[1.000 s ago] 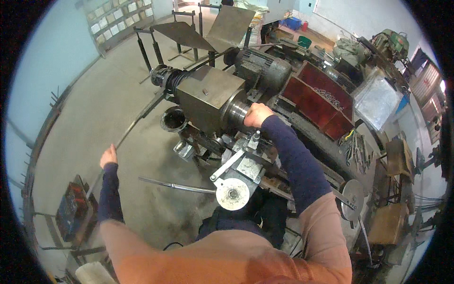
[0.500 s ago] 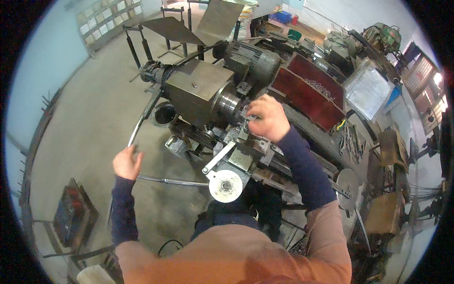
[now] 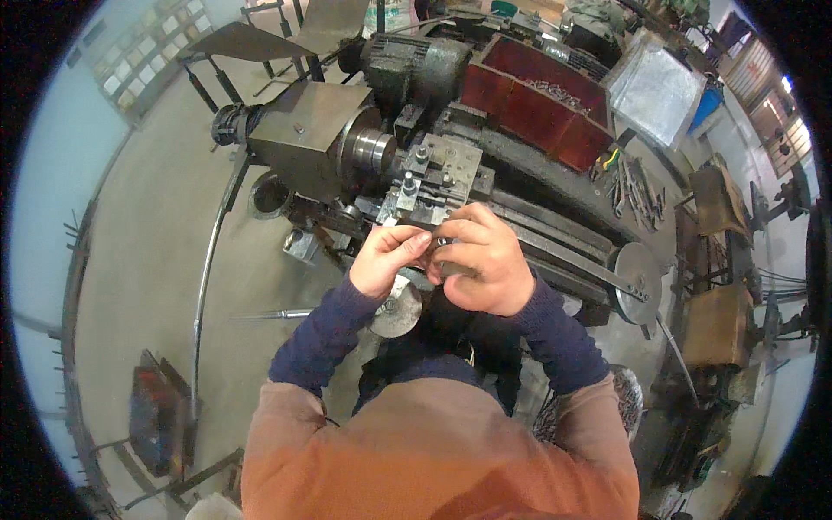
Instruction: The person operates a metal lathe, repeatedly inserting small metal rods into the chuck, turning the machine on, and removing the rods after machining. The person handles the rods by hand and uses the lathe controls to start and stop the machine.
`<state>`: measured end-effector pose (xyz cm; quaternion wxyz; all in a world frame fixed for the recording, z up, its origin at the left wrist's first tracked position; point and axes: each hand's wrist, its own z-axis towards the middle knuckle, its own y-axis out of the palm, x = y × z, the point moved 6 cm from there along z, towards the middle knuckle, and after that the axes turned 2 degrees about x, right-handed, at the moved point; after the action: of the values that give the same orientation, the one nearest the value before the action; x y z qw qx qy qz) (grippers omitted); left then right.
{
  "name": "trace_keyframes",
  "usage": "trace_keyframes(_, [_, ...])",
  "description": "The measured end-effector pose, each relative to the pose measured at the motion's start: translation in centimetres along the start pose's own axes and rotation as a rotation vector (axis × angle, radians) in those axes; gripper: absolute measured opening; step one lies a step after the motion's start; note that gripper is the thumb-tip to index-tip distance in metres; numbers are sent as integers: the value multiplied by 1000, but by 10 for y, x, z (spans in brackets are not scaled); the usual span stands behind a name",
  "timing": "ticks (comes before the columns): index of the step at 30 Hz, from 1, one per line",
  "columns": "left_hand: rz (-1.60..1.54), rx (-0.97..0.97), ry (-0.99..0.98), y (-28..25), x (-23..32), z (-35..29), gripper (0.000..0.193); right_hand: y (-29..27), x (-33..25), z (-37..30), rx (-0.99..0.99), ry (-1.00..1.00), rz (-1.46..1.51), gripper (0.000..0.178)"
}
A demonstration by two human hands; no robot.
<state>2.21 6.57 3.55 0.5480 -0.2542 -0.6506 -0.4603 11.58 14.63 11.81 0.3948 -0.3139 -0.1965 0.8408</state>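
Looking down into a workshop: bare grey concrete floor (image 3: 139, 260) spreading to the left, pale blue wall (image 3: 43, 173) curving along that edge, a board of small light cards (image 3: 143, 56) hanging at upper left, wooden stools (image 3: 715, 325) standing at right, daylight coming through a window (image 3: 767, 91) at upper right.

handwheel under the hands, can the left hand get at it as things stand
Probably yes. The left hand sits just above the handwheel, with nothing between them. It is pinched with the right hand on a small part too hidden to identify, so it would have to let go.
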Motion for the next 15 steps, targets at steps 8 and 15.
trace_keyframes(8, [-287, -55, -137, 9, -20, -1, 28, -2, 6, -19, 137, 94, 57, 26])
trace_keyframes(15, [-386, -77, -150, 12, -24, 7, 27, -2, 10, -20, 166, 83, 8, 28])
